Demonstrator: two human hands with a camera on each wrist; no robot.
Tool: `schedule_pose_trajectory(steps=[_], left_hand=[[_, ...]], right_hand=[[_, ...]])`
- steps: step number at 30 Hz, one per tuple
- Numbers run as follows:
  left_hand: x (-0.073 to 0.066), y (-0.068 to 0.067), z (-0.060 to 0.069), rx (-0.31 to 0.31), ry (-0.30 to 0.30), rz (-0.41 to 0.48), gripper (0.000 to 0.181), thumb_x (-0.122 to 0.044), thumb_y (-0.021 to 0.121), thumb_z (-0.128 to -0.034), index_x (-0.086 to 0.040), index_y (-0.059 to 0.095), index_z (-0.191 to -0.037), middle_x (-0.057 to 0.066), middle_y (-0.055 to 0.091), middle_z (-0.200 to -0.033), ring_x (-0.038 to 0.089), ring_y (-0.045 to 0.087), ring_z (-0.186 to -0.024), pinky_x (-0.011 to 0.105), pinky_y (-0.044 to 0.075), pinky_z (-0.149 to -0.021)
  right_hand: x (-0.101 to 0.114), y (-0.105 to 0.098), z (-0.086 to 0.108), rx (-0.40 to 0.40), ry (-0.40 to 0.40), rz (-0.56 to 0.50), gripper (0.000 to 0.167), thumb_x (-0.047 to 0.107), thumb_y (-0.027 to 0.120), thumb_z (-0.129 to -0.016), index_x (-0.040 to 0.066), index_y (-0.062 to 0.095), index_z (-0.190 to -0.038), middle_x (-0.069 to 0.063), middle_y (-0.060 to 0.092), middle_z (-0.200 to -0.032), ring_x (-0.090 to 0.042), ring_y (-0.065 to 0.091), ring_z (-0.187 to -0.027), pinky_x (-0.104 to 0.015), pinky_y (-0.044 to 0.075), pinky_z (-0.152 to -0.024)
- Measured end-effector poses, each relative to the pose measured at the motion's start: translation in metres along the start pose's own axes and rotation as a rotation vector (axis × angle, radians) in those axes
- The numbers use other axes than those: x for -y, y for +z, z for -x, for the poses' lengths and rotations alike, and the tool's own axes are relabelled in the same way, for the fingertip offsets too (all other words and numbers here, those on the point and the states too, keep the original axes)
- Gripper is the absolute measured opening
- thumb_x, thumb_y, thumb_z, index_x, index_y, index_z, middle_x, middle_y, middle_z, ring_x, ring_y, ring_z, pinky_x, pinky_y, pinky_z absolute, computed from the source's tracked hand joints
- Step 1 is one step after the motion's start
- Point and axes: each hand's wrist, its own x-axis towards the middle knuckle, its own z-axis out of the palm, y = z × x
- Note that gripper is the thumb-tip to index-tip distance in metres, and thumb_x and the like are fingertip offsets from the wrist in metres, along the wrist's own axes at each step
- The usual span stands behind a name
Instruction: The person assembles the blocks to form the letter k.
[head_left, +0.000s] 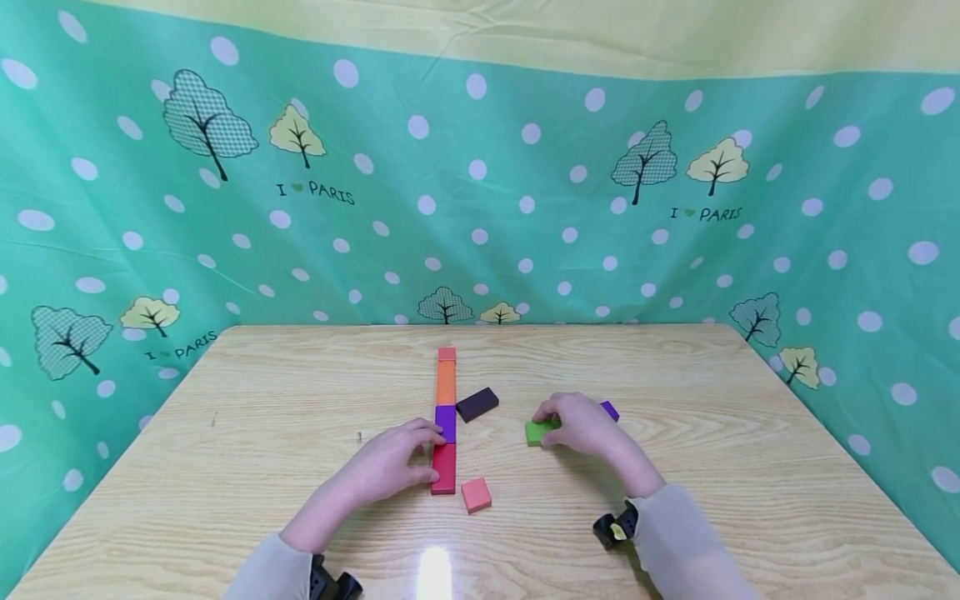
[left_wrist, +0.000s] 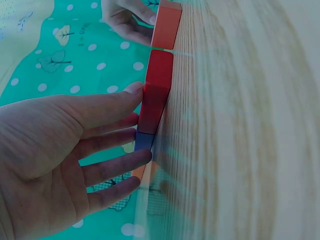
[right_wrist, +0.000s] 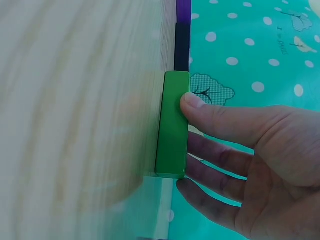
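A straight row of flat blocks runs away from me: a red block (head_left: 444, 469) nearest, then a purple block (head_left: 446, 423), an orange block (head_left: 446, 382) and a small coral block (head_left: 447, 354) at the far end. My left hand (head_left: 393, 463) touches the row's left side, its thumb at the red block and its fingers extended near the purple one. To the right, my right hand (head_left: 582, 423) pinches a green block (right_wrist: 173, 125) between thumb and fingers, low at the tabletop. The hand partly covers this block in the head view.
A black block (head_left: 477, 404) lies at an angle beside the purple one. Right of the red block sits a coral square block (head_left: 476, 495). Another purple block (head_left: 610, 411) shows partly behind my right hand. A polka-dot cloth (head_left: 480, 200) hangs behind the wooden table (head_left: 300, 367).
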Motion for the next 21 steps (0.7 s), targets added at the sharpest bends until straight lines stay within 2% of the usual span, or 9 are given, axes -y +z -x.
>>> schedule_pose_trajectory(steps=[8, 21], left_hand=[[0.0, 0.0, 0.0, -0.001, 0.001, -0.002, 0.04, -0.024, 0.073, -0.0749, -0.008, 0.063, -0.11, 0.003, 0.058, -0.117, 0.017, 0.057, -0.095, 0.037, 0.048, -0.085], [0.0, 0.0, 0.0, -0.001, 0.0, -0.015, 0.04, -0.024, 0.073, -0.0751, -0.008, 0.063, -0.111, 0.003, 0.058, -0.119, 0.017, 0.058, -0.094, 0.037, 0.048, -0.085]], right_hand=[[0.009, 0.003, -0.002, 0.001, 0.012, -0.006, 0.026, 0.015, 0.076, -0.07, 0.015, 0.069, -0.095, 0.005, 0.064, -0.088, -0.012, 0.058, -0.084, -0.034, 0.048, -0.081], [0.019, 0.007, -0.007, 0.011, -0.025, 0.014, 0.026, 0.02, 0.076, -0.071, 0.015, 0.069, -0.095, 0.004, 0.065, -0.087, -0.013, 0.058, -0.082, -0.034, 0.048, -0.077]])
